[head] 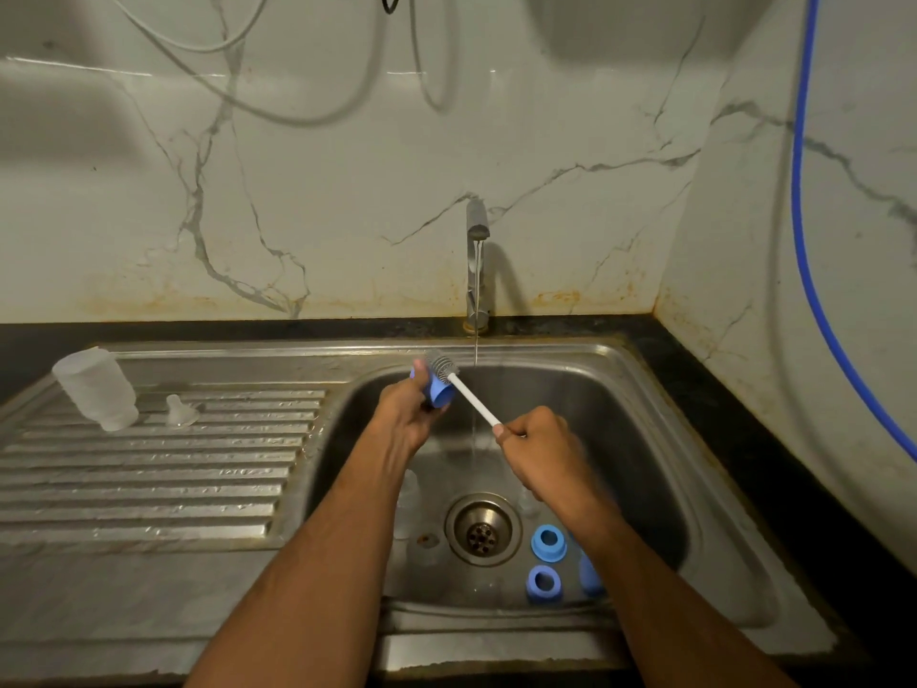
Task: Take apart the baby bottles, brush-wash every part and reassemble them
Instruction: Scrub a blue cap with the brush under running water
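I stand at a steel sink [645, 369] with both arms stretched over the basin. My left hand [404, 414] is curled around a blue bottle collar ring [439, 392], holding it up above the far left side of the basin. My right hand [538, 446] is clenched around the end of a bottle brush [471, 402]; its white handle slants up and to the left, and its grey bristled head sits against the top of the collar ring.

A thin stream of water [476, 310] runs from the tap [477, 260] and falls just to the right of the brush head, between my hands.

On the basin floor, right of the drain [482, 529], lie two more blue collar rings [548, 542], one nearer me than the other, and another blue part [589, 578] half hidden by my right forearm. Some clear parts [409, 494] lie left of the drain, too faint to name.

On the ribbed drainboard [149, 484] to the left, a frosted bottle body [97, 389] stands mouth down, tilted, with a clear nipple [178, 409] just to its right.
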